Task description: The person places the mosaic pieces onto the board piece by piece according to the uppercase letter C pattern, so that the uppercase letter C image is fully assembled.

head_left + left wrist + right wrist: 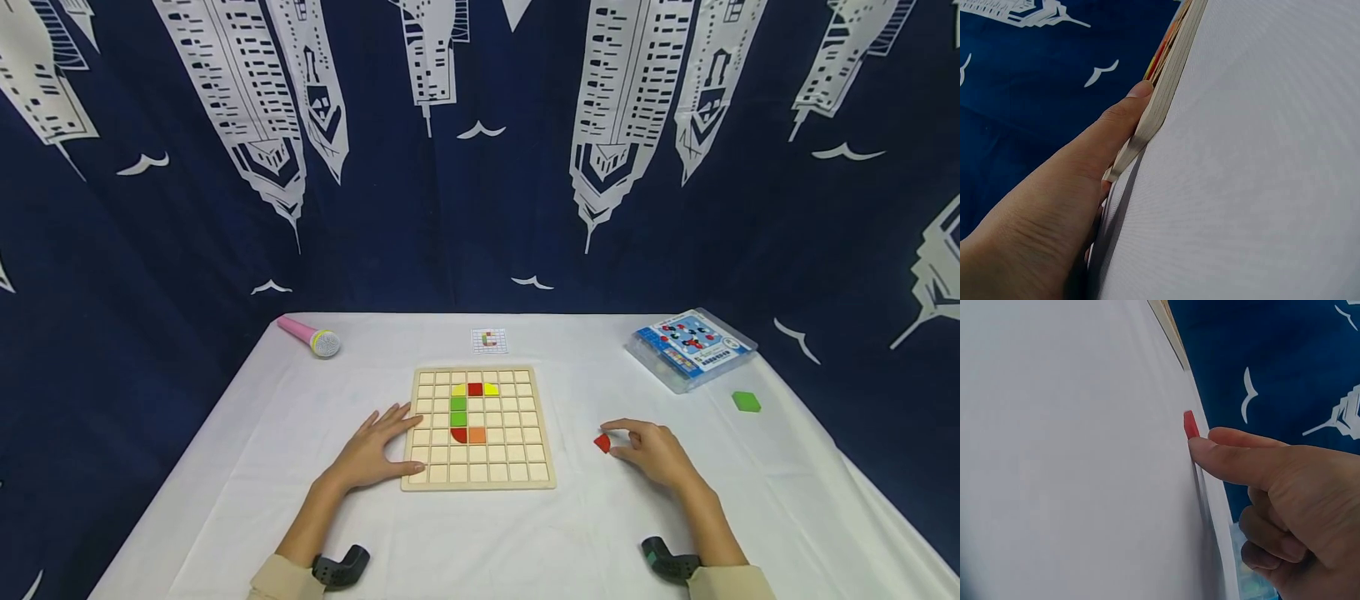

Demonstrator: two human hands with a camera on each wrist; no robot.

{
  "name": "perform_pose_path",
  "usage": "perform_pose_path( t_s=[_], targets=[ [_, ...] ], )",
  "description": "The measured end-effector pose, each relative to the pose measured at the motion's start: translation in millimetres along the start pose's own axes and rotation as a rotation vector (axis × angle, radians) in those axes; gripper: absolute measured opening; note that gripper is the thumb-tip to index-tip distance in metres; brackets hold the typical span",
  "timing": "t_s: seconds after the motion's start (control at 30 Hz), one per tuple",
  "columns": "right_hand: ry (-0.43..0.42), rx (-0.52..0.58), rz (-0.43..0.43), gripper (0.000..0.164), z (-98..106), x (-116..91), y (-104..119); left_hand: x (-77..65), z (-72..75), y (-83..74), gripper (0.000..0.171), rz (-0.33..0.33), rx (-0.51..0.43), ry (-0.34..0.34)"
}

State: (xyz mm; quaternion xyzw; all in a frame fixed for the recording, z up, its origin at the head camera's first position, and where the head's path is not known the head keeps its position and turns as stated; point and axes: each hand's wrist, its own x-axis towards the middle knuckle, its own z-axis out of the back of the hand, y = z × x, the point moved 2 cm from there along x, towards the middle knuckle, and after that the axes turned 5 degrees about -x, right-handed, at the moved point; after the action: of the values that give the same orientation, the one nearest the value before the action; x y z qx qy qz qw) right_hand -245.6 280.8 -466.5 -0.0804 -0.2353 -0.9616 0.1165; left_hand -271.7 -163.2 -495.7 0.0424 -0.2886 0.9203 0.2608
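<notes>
A wooden grid board (545,482) lies on the white table, bearing yellow, red, green and orange tiles in several cells. My left hand (378,450) rests at the board's left edge, fingers spread and fairly straight; the thumb touches the frame in the left wrist view, and the other fingers are mostly hidden there. To the right of the board, my right hand (654,452) pinches a small red quarter-circle tile (602,442) between thumb and index finger. In the right wrist view the red tile (1191,425) sticks out past the thumb tip, while the remaining fingers curl inward.
Behind the board lies a small pattern card (489,341). A pink toy microphone (307,335) is at the back left. At the back right are a clear plastic case (692,348) with a blue printed label and a green tile (746,402). A dark patterned curtain hangs behind.
</notes>
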Motion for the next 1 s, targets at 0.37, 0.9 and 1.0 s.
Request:
perform_pose_path(
  t_s=[0.37,0.9,1.0],
  targets=[
    [0.028,0.042,0.011,0.02,-12.9,14.5,6.3,-0.3,0.7,-0.1,0.084,0.0,-0.002,-0.001],
    [0.075,0.111,0.264,0.022,-67.6,56.1,114.4,-2.5,0.2,-0.4,0.084,0.009,-0.003,-0.01],
    [0.091,0.091,0.259,0.021,-74.3,58.0,119.4,-1.7,-0.2,-1.2,0.084,0.019,-0.005,0.004]
  ],
)
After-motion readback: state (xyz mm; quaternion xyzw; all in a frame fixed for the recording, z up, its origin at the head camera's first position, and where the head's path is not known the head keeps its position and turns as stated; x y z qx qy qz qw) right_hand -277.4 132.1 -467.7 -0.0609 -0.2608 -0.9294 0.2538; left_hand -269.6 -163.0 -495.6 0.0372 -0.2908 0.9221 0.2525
